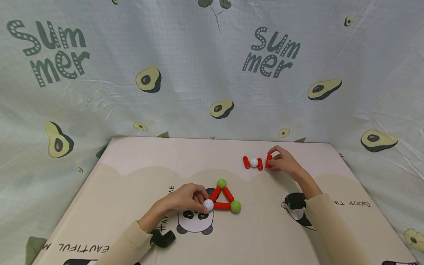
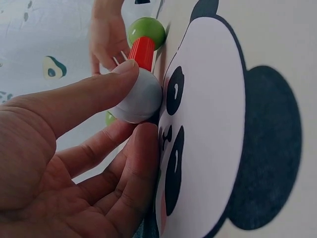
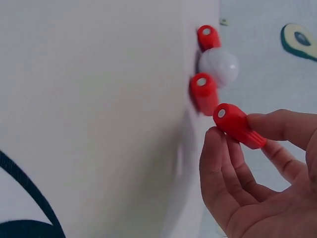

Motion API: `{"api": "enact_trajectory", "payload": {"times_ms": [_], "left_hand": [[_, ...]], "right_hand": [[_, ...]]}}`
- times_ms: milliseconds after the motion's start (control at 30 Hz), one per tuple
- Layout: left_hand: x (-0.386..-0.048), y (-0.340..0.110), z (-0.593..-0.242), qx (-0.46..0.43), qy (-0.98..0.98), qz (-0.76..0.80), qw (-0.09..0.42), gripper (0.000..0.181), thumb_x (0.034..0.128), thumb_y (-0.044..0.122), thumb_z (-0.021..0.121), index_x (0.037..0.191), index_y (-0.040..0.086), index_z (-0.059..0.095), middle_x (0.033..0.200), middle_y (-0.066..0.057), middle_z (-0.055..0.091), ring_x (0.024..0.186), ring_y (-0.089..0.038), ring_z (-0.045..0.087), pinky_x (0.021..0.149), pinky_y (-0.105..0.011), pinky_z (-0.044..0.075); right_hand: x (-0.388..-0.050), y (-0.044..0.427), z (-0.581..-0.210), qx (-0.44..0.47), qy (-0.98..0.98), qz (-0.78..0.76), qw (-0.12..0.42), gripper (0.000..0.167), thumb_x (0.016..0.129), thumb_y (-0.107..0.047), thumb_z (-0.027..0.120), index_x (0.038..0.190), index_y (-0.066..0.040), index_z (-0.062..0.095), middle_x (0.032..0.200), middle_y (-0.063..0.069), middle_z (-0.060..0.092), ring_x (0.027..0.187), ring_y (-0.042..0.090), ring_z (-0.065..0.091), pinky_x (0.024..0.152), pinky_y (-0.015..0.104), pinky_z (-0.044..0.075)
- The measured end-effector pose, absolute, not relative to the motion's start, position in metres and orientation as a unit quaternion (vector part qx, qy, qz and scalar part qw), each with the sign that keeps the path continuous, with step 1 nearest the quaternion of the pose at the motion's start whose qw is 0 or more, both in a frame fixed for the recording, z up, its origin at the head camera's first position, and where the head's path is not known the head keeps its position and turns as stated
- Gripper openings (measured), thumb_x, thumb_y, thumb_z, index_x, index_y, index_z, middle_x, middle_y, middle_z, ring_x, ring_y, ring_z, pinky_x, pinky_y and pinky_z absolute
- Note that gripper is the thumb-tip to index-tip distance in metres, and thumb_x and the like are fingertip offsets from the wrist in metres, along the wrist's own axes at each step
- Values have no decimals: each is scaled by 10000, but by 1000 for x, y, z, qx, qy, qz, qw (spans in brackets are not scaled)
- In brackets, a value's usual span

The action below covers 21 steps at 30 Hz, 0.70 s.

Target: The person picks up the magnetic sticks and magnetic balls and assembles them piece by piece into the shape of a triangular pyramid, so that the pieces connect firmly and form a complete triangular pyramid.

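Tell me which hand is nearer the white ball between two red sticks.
Right. The right hand pinches a red stick just right of that white ball; the left hand is farther off, nearer the person, holding another white ball.

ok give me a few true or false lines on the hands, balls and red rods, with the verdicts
1. The left hand pinches the white ball at a corner of the triangle. True.
2. Both hands hold balls. False: the right hand pinches a red rod.
3. A second white ball lies between two other red rods. True.
4. All the triangle's corners are green. False: two are green balls, the third is the white one.
5. The triangle lies partly over the panda print. True.
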State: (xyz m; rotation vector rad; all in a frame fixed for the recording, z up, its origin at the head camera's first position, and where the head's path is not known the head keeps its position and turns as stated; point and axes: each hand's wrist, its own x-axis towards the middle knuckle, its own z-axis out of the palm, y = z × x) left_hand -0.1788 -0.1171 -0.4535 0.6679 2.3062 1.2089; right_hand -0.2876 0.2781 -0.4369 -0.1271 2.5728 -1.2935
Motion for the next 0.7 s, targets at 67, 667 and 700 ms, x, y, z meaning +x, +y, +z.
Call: {"api": "enact_trajectory", "payload": {"times_ms": [67, 667, 700], "left_hand": [[-179, -117, -454, 240, 835, 440, 226, 273, 807, 150, 869, 1017, 65, 716, 836, -12, 679, 776, -138, 609, 692, -235, 499], [-179, -116, -452, 234, 835, 442, 228, 267, 811, 156, 866, 1020, 73, 723, 840, -18, 680, 772, -145, 608, 685, -238, 496], [-179, -116, -452, 234, 836, 441, 228, 267, 810, 157, 866, 1019, 74, 722, 839, -16, 680, 770, -143, 607, 684, -237, 496]], "right_hand": [[-282, 276, -431, -52, 887, -444, 115, 428, 1018, -107, 576, 1409, -12, 430, 1213, 245, 585, 950, 258, 690, 851, 358, 627], [-204, 211, -414, -266, 854, -424, 140, 296, 948, -42, 639, 1233, -96, 579, 1071, 74, 663, 992, 198, 642, 832, 264, 567], [-200, 207, -415, -274, 851, -424, 148, 294, 946, -36, 634, 1228, -106, 581, 1059, 61, 663, 995, 199, 639, 836, 268, 568]]}}
